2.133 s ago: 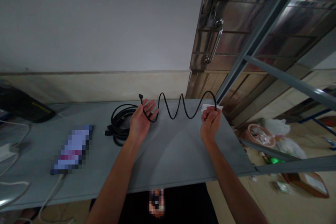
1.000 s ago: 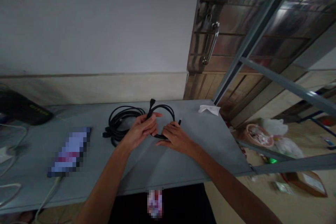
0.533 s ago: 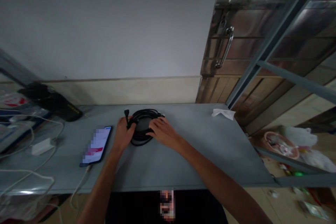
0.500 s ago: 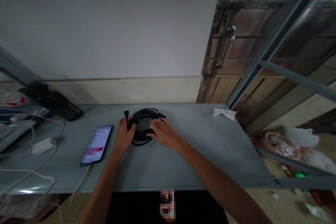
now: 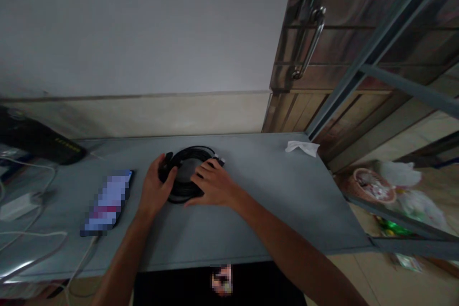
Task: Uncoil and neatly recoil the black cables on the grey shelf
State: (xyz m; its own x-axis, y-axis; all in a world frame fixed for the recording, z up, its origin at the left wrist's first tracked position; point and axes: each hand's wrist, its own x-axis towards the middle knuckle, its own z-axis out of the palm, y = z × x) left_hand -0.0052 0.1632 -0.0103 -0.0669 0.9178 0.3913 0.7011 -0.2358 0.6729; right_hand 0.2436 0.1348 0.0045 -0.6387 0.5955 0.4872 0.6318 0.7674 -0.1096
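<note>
Coil: black cable (image 5: pixel 181 187), smooth, round-section, wound in a stacked ring; lies on worktop btwn both hands, plugs bunched at L and far R (some pale metallic tips).
Left hand (image 5: pixel 154 187): grip part closed on L side of the cable, thumb toward the ring's middle, fingers round the outside.
Right hand (image 5: pixel 216 185): grip part closed over R side of the cable, fingers bent, thumb out along the near edge (how firm, can't tell).
Worktop (image 5: pixel 283 210): flat grey sheet, dull sheen, straight edges.
Phone (image 5: pixel 111 196): flat slab, lit screen (pixelated), tilted L of left hand, white lead at near end.
Adapter (image 5: pixel 19 206): white block, rounded edges, near loops of thin white wire (image 5: pixel 50 234).
Bottle (image 5: pixel 43 139): dark, roughly cylindrical, yellow lettering, lying along far L.
Paper (image 5: pixel 303 147): white, thin, creased, far R corner.
Wall (image 5: pixel 143 24): matte grey above a smooth cream strip.
Door (image 5: pixel 344 48): shiny panelled metal w/ curved bar handle (image 5: pixel 311 48).
Basket (image 5: pixel 353 186): pinkish, round, beside crumpled translucent bags (image 5: pixel 399 173).
</note>
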